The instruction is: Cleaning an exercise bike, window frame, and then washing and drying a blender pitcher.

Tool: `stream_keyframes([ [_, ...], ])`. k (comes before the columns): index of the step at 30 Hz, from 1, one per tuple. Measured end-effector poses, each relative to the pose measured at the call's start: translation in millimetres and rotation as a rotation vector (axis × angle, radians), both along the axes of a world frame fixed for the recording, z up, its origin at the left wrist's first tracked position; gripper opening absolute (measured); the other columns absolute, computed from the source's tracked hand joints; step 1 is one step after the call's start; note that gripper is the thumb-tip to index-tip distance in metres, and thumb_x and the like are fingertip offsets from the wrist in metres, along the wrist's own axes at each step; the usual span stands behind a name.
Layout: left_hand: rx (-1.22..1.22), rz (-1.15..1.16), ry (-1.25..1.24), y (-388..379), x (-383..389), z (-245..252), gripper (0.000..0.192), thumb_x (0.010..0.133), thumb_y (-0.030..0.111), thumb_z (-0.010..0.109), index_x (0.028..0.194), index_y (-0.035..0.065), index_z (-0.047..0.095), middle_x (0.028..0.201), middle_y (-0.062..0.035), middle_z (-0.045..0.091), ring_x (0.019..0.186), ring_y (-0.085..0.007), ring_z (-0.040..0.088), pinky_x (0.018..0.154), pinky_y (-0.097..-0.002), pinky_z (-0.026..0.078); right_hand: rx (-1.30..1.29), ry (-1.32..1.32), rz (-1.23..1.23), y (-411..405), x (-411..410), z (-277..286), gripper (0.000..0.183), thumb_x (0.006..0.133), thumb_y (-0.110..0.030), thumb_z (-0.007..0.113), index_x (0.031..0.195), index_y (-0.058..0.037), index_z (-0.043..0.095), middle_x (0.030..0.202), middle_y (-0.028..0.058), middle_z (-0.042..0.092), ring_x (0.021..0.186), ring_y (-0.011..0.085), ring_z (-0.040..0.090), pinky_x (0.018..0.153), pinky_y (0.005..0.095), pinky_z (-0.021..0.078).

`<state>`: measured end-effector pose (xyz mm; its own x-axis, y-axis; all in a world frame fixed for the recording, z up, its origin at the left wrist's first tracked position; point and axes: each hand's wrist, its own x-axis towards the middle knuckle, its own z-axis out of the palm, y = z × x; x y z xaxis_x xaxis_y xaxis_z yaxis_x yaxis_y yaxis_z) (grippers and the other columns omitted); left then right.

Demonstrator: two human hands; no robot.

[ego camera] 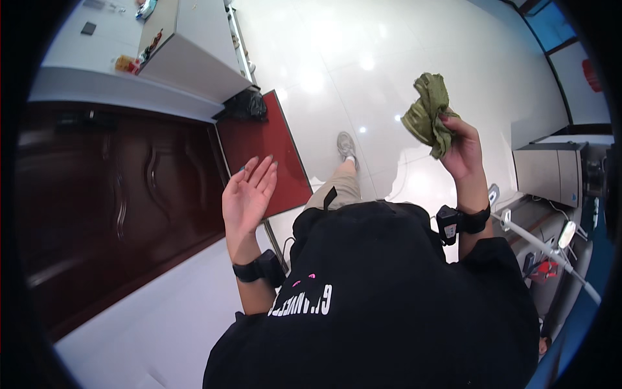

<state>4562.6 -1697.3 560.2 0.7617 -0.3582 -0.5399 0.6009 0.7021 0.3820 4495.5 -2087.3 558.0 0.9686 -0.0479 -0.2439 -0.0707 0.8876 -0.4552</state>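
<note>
Crumpled olive-green cloth [427, 116] is pinched between the thumb and fingers of my right hand [461, 146], raised over the pale tiled floor [374, 97]. My left hand [250, 194] is held up with nothing in it, palm up and fingers apart. Beneath it in the picture lies a red floor mat [286, 170] with a dark border. Each of my forearms wears a black strap with a small device, the right one [447, 226] and the left one [265, 270].
A dark brown panelled door [121, 180] stands at my left. Beyond it is a white cabinet [204, 53], with a black plastic bag [248, 104] at its foot on the mat. To the right are a grey low cabinet [546, 170] and a white pole [549, 253].
</note>
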Motion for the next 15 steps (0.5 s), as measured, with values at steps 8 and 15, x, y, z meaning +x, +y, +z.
stream_keyframes([
  [8, -0.040, -0.251, -0.112, -136, 244, 17, 0.040, 0.090, 0.015, 0.039, 0.123, -0.0069, 0.035, 0.130, -0.0265, 0.036, 0.123, -0.0378, 0.036, 0.102, -0.0458, 0.035, 0.195, 0.345, -0.384, -118, 135, -37, 0.020, 0.080, -0.001, 0.054, 0.100, 0.0039, 0.054, 0.102, 0.0157, 0.060, 0.094, 0.0256, 0.060, 0.086, 0.0363, 0.0491],
  [15, -0.030, -0.575, -0.153, -243, 419, 29, 0.043, 0.089, 0.016, 0.038, 0.126, -0.0060, 0.033, 0.135, -0.0305, 0.029, 0.124, -0.0416, 0.034, 0.102, -0.0488, 0.035, 0.163, 0.424, -0.629, -192, 274, -24, 0.024, 0.080, -0.003, 0.052, 0.104, 0.0029, 0.052, 0.106, 0.0153, 0.059, 0.100, 0.0276, 0.058, 0.089, 0.0391, 0.0474],
])
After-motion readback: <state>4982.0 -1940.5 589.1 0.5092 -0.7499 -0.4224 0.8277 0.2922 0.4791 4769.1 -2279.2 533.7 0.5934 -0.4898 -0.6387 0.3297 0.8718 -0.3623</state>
